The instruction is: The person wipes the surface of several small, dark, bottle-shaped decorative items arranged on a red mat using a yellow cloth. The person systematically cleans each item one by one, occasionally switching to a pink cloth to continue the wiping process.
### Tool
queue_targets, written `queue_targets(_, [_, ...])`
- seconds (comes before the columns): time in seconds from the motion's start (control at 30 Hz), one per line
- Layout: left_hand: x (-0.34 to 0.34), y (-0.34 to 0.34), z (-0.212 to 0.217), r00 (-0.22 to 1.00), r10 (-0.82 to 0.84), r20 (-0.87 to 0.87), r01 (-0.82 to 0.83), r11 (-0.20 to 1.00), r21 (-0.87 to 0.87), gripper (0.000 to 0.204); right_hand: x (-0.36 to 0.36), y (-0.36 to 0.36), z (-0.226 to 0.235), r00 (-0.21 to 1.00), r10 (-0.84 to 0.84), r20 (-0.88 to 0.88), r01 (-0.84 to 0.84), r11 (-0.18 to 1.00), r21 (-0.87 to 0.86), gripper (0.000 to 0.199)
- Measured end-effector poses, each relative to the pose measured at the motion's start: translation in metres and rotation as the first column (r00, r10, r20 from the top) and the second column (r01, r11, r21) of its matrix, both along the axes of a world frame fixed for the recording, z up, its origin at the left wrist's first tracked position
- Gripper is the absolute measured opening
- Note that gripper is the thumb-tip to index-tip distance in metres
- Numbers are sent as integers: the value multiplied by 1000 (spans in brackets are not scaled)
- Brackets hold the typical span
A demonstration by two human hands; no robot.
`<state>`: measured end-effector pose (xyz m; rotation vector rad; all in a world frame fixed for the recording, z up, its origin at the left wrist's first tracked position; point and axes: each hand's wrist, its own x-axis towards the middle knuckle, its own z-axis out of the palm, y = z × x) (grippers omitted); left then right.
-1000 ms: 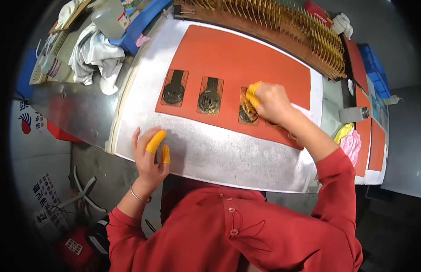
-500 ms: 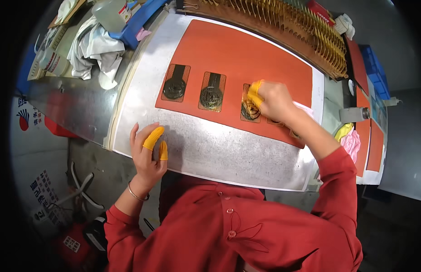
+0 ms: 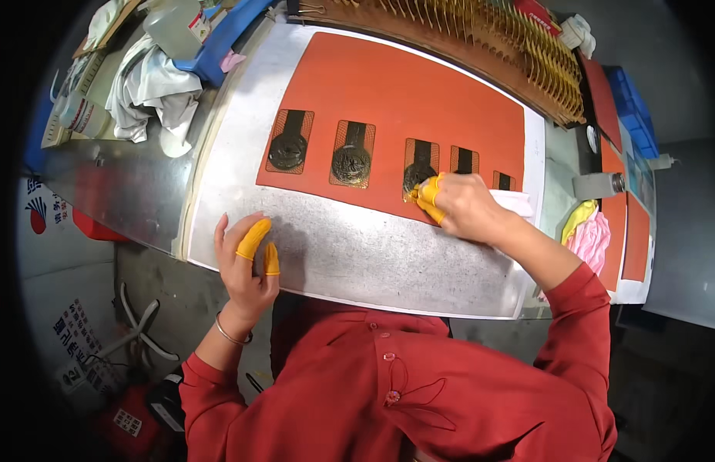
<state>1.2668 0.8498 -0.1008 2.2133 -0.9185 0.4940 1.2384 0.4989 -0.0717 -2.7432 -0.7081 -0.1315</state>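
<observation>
A large orange-red sheet (image 3: 396,92) lies on the metal worktop, bearing a row of flat rectangular plates with dark bands, meshed borders and round relief designs. My right hand (image 3: 469,208), with yellow finger cots, is closed in a pinch at the lower part of the third plate (image 3: 421,154). Whatever the fingertips hold is hidden. To its left lie the second plate (image 3: 351,154) and the first plate (image 3: 290,142). Right of it, my hand partly covers the fourth plate (image 3: 464,159). My left hand (image 3: 246,258), also in yellow cots, hovers near the worktop's front-left edge, fingers apart and holding nothing.
A rack of thin gold-coloured pieces (image 3: 481,46) spans the back. At left are a white cloth (image 3: 153,92) and a translucent container (image 3: 172,27). On the right stand a grey bottle (image 3: 599,185) and pink cloth (image 3: 591,239). White material (image 3: 515,202) lies beside my right wrist.
My right hand has slid down the third plate toward its lower edge, uncovering its dark band and the fourth plate. My left hand stays nearly still. The whole view has shifted slightly.
</observation>
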Motion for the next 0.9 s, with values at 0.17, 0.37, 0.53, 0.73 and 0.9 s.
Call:
queue_targets(0.17, [-1, 0, -1, 1000, -6, 11, 6, 1000, -9, 42, 6, -3, -1, 1000, -9, 26, 10, 999, -35, 8])
queue_targets(0.37, [-3, -1, 4, 1000, -17, -23, 17, 1000, -18, 40, 0, 0, 3, 1000, -2, 29, 1, 1000, 14, 9])
queue_targets(0.53, [-15, -29, 25, 939, -191, -287, 121, 962, -246, 36, -45, 36, 33, 873, -267, -407, 484, 577, 658, 12])
queue_targets(0.73, [-3, -117, 37, 217, -581, -784, 57, 810, -584, 29, -50, 46, 25, 804, 232, -547, 585, -476, 657, 16])
queue_targets(0.9, [7, -131, 44, 116, -590, -799, 82, 807, -584, 14, -39, 61, 30, 816, 275, -509, 578, -398, 712, 12])
